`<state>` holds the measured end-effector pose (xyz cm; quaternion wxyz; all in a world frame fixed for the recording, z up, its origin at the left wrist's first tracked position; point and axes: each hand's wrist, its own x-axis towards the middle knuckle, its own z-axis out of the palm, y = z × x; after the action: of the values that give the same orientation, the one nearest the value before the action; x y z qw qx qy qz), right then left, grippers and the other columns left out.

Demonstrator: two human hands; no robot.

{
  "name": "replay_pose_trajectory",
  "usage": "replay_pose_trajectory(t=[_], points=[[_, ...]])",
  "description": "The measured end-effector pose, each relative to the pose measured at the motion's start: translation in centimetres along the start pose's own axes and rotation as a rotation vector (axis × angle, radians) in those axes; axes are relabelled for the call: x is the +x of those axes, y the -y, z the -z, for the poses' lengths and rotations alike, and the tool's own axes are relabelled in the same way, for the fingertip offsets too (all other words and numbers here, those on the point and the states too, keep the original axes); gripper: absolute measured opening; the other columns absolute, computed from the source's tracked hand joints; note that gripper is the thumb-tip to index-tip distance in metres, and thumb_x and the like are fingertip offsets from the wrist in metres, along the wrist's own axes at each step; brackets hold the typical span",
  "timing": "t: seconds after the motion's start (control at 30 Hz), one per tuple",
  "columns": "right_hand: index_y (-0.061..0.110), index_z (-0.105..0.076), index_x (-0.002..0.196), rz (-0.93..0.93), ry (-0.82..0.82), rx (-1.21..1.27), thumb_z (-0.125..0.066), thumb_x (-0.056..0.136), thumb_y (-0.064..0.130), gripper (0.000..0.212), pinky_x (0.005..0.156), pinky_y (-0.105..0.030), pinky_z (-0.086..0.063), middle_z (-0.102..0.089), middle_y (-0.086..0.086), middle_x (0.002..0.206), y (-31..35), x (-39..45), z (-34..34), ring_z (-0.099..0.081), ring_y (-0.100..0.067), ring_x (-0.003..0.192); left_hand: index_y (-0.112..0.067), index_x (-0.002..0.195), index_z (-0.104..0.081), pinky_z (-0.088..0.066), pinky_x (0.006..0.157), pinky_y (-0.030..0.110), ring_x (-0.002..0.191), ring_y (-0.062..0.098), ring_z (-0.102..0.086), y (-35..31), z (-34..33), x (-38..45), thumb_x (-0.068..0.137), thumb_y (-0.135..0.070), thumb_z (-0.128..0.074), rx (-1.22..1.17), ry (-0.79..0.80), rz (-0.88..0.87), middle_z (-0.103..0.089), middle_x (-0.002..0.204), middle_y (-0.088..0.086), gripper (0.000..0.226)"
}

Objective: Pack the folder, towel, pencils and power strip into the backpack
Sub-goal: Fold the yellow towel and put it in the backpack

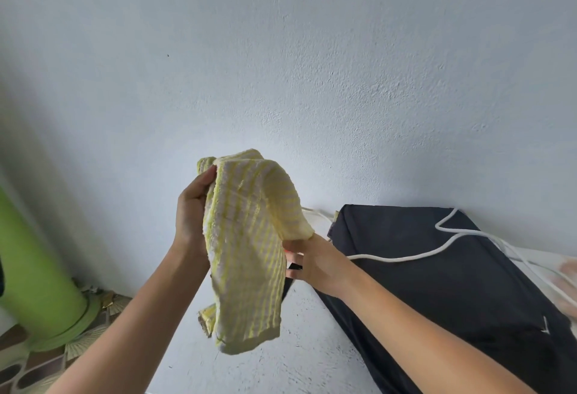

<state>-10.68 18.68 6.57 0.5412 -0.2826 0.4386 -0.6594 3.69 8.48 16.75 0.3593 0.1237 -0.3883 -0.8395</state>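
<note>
A yellow and white striped towel [246, 256] hangs in the air in front of me, folded over at the top. My left hand [192, 209] grips its upper left edge. My right hand [315, 259] pinches its right corner lower down. The black backpack [437, 287] lies flat on the white table [312, 362] to the right, behind my right arm. A white cord [443, 234] runs over the backpack. The folder and the pencils are out of view.
A pale blue wall fills the upper view. A green cylindrical stand [34, 272] rises from the patterned floor [46, 365] at the left. Something blurred and pinkish [566, 281] lies at the right edge of the table.
</note>
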Motion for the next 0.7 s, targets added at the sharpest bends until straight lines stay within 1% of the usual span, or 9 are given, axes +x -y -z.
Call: replay_pose_trajectory(t=[0.13,0.23,0.3,0.37,0.43,0.53,0.6,0.63,0.7], points=[[0.019,-0.065,0.106,0.064,0.021,0.045,-0.065,0.081,0.003,0.029,0.077,-0.036,-0.049,-0.069,0.004,0.092,-0.4,0.6,-0.6,-0.062,-0.015,0.084,-0.017,0.053,-0.068,-0.053,0.052,0.021,0.051,0.013,-0.063,0.6,0.3,0.6,0.096,-0.027,-0.046,0.015,-0.029,0.012,-0.062,0.054,-0.003,0.049],[0.014,-0.064,0.105,0.061,-0.076,0.140,-0.068,0.071,0.009,0.035,0.074,-0.034,-0.046,-0.066,0.002,0.088,-0.2,1.1,-0.3,-0.061,-0.013,0.070,-0.018,0.049,-0.067,-0.052,0.053,0.020,0.050,0.012,-0.062,0.5,0.7,1.0,0.098,-0.025,-0.041,0.045,-0.011,-0.008,-0.061,0.053,-0.004,0.055],[0.009,-0.063,0.106,0.042,-0.189,0.198,-0.064,0.082,0.009,0.024,0.074,-0.034,-0.049,-0.066,-0.003,0.090,0.6,1.4,0.6,-0.061,-0.020,0.070,-0.017,0.054,-0.070,-0.054,0.055,0.021,0.054,0.014,-0.065,-0.2,1.3,1.5,0.097,-0.024,-0.042,0.077,-0.022,-0.008,-0.065,0.057,-0.002,0.052],[0.008,-0.064,0.101,0.043,-0.331,0.186,-0.063,0.086,0.013,0.016,0.074,-0.037,-0.054,-0.066,-0.007,0.089,2.0,1.4,1.7,-0.057,-0.027,0.073,-0.013,0.060,-0.073,-0.056,0.055,0.024,0.056,0.017,-0.067,-1.2,2.4,2.4,0.095,-0.024,-0.045,0.142,-0.059,0.044,-0.067,0.060,0.003,0.046],[0.008,-0.063,0.095,0.067,-0.480,0.062,-0.059,0.093,0.019,0.012,0.069,-0.037,-0.053,-0.063,-0.009,0.087,3.8,1.2,2.8,-0.059,-0.025,0.073,-0.008,0.072,-0.073,-0.057,0.054,0.026,0.057,0.019,-0.068,-1.8,3.6,3.2,0.094,-0.024,-0.048,0.251,-0.103,0.118,-0.069,0.065,0.006,0.036],[0.011,-0.060,0.095,0.151,-0.603,-0.127,-0.047,0.100,0.031,0.025,0.066,-0.036,-0.053,-0.065,-0.012,0.090,6.5,0.8,3.6,-0.064,-0.026,0.076,-0.009,0.101,-0.065,-0.056,0.072,0.031,0.072,0.020,-0.068,-1.4,5.3,4.3,0.090,-0.022,-0.055,0.339,-0.138,0.186,-0.069,0.088,0.008,0.020],[0.014,-0.060,0.092,0.174,-0.574,-0.079,-0.045,0.100,0.037,0.029,0.068,-0.037,-0.052,-0.068,-0.007,0.085,8.3,0.5,3.9,-0.065,-0.022,0.076,-0.011,0.104,-0.064,-0.051,0.084,0.036,0.081,0.020,-0.066,-0.8,5.8,4.8,0.090,-0.019,-0.056,0.320,-0.140,0.188,-0.067,0.096,0.008,0.018],[0.015,-0.060,0.092,0.168,-0.494,0.014,-0.047,0.099,0.038,0.028,0.073,-0.038,-0.052,-0.069,-0.005,0.083,9.2,0.2,4.1,-0.065,-0.021,0.078,-0.011,0.101,-0.064,-0.050,0.085,0.036,0.081,0.019,-0.066,-0.6,5.8,4.9,0.091,-0.018,-0.055,0.317,-0.132,0.180,-0.067,0.094,0.007,0.015],[0.016,-0.062,0.100,0.184,-0.225,0.101,-0.051,0.097,0.031,0.018,0.081,-0.039,-0.053,-0.069,-0.004,0.091,10.9,-1.0,4.1,-0.067,-0.020,0.086,-0.012,0.094,-0.066,-0.051,0.082,0.033,0.079,0.016,-0.068,-0.4,5.2,4.8,0.093,-0.016,-0.053,0.327,-0.112,0.157,-0.070,0.088,0.004,0.014]])
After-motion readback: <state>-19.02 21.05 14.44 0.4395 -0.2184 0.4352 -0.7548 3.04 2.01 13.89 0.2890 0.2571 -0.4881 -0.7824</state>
